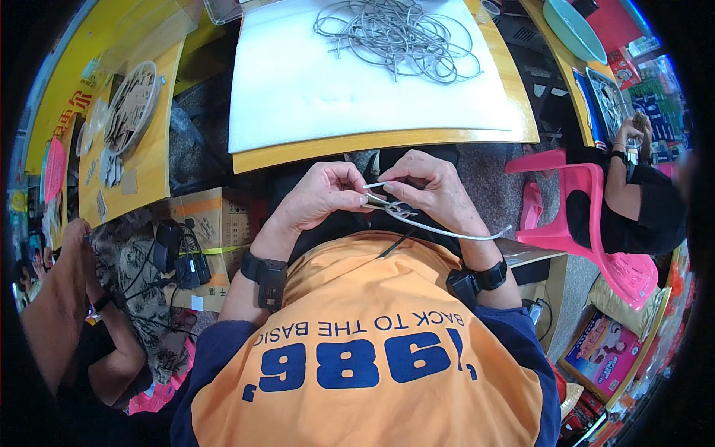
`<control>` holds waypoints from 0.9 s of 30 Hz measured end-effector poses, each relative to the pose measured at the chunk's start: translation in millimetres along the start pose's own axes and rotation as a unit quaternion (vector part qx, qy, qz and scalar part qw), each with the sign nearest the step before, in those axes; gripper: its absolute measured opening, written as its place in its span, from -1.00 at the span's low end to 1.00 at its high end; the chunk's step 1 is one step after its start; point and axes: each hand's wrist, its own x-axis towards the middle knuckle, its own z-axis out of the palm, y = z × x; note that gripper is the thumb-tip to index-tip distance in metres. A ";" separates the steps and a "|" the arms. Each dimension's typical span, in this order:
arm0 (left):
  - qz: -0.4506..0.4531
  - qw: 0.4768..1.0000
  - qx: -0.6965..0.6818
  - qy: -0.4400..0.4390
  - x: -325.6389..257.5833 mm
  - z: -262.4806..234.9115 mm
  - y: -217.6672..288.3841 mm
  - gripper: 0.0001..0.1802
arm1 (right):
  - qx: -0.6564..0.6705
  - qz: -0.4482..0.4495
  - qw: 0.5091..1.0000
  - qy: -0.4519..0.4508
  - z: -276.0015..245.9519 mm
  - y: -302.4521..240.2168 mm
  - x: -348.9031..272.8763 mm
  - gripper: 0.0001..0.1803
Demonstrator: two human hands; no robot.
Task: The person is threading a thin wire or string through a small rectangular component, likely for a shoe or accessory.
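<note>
Just in front of the table's near edge, both hands work close together on a pale grey cord. My left hand pinches part of it between thumb and forefinger. Opposite, my right hand pinches a short stretch that spans the gap between the hands. Below the right fingers the cord forms a loose knot or set of loops. One free end trails right, past my right wrist. By the left fingertips shows a small dark, shiny part that I cannot make out.
A tangled heap of grey cord lies on a white foam sheet on the table. Left, a round tray of small pieces sits on another table. Right stands a pink chair. People sit on both sides.
</note>
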 end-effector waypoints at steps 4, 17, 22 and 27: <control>0.043 0.999 0.027 0.003 -1.9 0.9 4.9 -0.88 | -0.039 -0.084 0.996 0.018 -0.6 4.7 1.9 -0.85; 0.091 0.994 0.058 0.001 -2.3 5.0 6.5 -0.80 | -0.164 -0.192 0.967 0.041 -2.4 7.1 2.6 -0.89; 0.099 0.992 0.077 0.006 -1.7 4.3 6.3 -0.82 | -0.159 -0.186 0.969 0.023 -4.1 9.3 1.6 -0.89; 0.086 0.991 0.098 0.014 -1.3 1.2 5.3 -0.91 | -0.131 -0.172 0.976 0.006 -3.9 12.7 2.9 -0.90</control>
